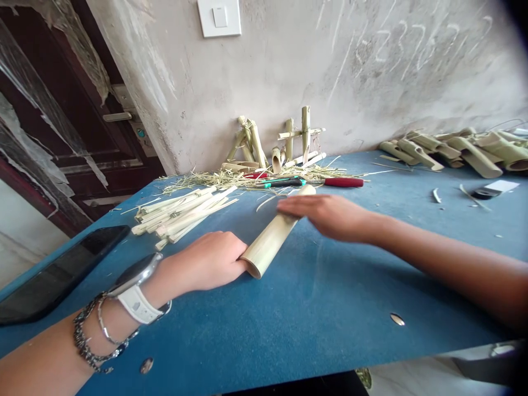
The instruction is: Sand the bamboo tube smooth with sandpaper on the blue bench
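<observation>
A pale split bamboo tube (273, 235) lies slanted on the blue table (313, 308). My left hand (210, 259), with a white watch and bracelets on the wrist, is closed around the tube's near end. My right hand (325, 213) is stretched flat with fingers out over the tube's far half, slightly blurred, holding nothing.
A bundle of bamboo strips (181, 212) lies left of the tube. A dark phone (58, 272) sits at the left edge. Red-handled tool (342, 181), green-handled tool (284, 182) and shavings lie by the wall. Cut bamboo pieces (462, 148) pile at the back right.
</observation>
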`<action>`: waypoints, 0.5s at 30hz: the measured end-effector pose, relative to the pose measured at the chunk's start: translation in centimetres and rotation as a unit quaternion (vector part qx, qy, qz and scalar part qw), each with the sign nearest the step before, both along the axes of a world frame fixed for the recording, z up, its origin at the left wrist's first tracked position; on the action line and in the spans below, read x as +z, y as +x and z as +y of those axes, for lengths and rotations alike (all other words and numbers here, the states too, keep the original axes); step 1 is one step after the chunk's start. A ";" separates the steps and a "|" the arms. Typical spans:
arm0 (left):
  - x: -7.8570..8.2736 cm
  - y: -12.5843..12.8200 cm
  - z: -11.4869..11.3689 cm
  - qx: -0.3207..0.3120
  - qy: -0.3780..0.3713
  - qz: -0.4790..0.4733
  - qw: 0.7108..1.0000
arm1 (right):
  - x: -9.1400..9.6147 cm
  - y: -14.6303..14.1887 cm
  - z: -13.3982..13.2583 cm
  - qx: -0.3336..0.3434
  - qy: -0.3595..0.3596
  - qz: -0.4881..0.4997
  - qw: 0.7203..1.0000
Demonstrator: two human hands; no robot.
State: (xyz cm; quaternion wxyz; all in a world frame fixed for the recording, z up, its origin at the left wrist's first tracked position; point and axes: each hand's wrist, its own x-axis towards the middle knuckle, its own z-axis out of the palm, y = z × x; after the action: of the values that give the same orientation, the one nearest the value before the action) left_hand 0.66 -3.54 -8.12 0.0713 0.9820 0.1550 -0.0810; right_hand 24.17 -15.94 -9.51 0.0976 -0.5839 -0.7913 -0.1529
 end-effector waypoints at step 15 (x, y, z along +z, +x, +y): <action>0.4 0.1 -0.3 -0.003 0.007 0.009 1.000 | -0.5 2.7 0.8 -0.109 0.026 -0.009 0.994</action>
State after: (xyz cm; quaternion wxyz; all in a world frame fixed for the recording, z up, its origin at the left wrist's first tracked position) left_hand 0.80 -3.83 -7.74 0.0626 0.9822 0.1534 -0.0888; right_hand 26.91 -15.10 -10.04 0.0882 -0.6626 -0.7195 -0.1884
